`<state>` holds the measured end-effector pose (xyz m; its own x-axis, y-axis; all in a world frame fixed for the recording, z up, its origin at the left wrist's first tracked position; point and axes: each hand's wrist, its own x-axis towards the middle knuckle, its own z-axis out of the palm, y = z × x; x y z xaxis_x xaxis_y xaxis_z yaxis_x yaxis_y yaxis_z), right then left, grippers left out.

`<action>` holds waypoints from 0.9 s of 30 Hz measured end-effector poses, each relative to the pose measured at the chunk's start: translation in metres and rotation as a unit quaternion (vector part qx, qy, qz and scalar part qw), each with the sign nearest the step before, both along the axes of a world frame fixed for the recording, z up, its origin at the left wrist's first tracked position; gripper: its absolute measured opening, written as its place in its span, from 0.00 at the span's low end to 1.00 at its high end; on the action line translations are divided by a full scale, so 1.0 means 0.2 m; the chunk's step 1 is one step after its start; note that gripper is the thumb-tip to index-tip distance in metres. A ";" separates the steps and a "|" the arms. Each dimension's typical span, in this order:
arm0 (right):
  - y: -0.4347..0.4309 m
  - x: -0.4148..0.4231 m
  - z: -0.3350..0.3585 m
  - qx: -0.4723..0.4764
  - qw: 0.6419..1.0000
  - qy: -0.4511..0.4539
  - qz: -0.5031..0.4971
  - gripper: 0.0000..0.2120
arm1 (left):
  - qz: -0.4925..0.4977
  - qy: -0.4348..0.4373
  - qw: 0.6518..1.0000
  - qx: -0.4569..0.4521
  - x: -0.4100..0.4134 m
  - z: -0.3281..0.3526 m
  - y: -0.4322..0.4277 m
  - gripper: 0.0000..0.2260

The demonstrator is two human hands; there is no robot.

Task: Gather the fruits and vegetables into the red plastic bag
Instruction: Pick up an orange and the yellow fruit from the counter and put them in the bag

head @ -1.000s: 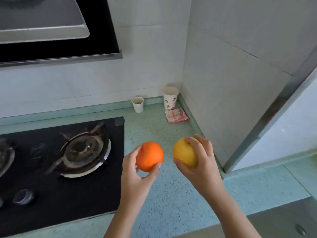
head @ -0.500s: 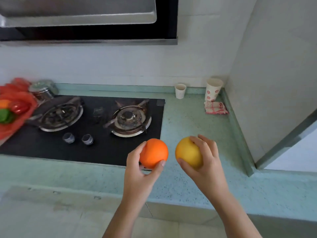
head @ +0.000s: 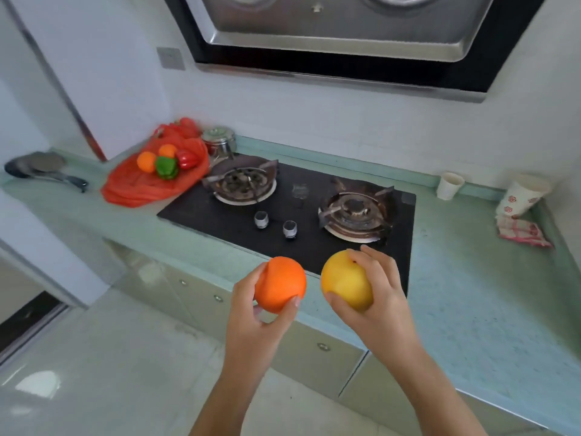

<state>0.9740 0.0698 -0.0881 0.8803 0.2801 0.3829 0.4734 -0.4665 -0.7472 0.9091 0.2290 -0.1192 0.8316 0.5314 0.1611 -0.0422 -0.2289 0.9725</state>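
Note:
My left hand point(head: 254, 325) grips an orange point(head: 280, 284) and my right hand point(head: 382, 305) grips a yellow round fruit point(head: 345, 280), both held side by side above the counter's front edge. The red plastic bag point(head: 147, 180) lies spread on the counter at the far left of the stove. On it rest two oranges point(head: 146, 161), a green pepper point(head: 166, 167) and a red pepper point(head: 187, 158). Both hands are well to the right of the bag.
A black two-burner gas stove point(head: 295, 215) fills the counter point(head: 471, 294) between my hands and the bag. A steel pot point(head: 220, 141) stands behind the bag, a pan point(head: 37, 166) at far left. Two paper cups point(head: 449, 185) and a cloth point(head: 522, 231) sit at the right. A range hood point(head: 345, 33) hangs above.
The view has swung left and pulled back, bringing the whole stove and the red bag with its produce into sight. Both hands keep holding their fruits in the same pose.

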 end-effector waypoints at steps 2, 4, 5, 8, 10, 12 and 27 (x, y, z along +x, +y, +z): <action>0.20 -0.06 0.00 -0.006 1.000 0.003 0.026 0.30 | 0.026 0.005 1.000 0.002 -0.10 -0.01 0.19 0.25; 0.40 -0.12 0.00 -0.005 0.999 0.008 0.052 0.30 | 0.048 0.013 0.999 0.005 -0.19 -0.01 0.36 0.26; 0.50 -0.15 0.00 -0.005 0.998 0.010 0.064 0.30 | 0.060 0.013 0.998 0.004 -0.23 -0.02 0.45 0.26; 0.79 -0.24 -0.01 -0.014 0.995 0.016 0.099 0.28 | 0.092 0.012 0.996 0.007 -0.36 -0.03 0.69 0.26; 0.96 -0.30 -0.02 -0.025 0.992 0.022 0.122 0.27 | 0.110 0.011 0.994 0.018 -0.44 -0.03 0.83 0.25; 1.12 -0.35 -0.01 -0.035 0.988 0.029 0.145 0.26 | 0.130 0.011 0.991 0.025 -0.51 -0.03 0.96 0.25; 1.93 -0.33 -0.12 -0.044 0.963 0.056 0.259 0.26 | 0.235 0.028 0.972 0.000 -0.66 -0.13 1.63 0.25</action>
<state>0.9070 0.4562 -0.1113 0.6477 0.7201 0.2490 0.5785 -0.2522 -0.7757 0.7781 0.5552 -0.1448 0.5047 0.8545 0.1229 0.1194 -0.2100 0.9704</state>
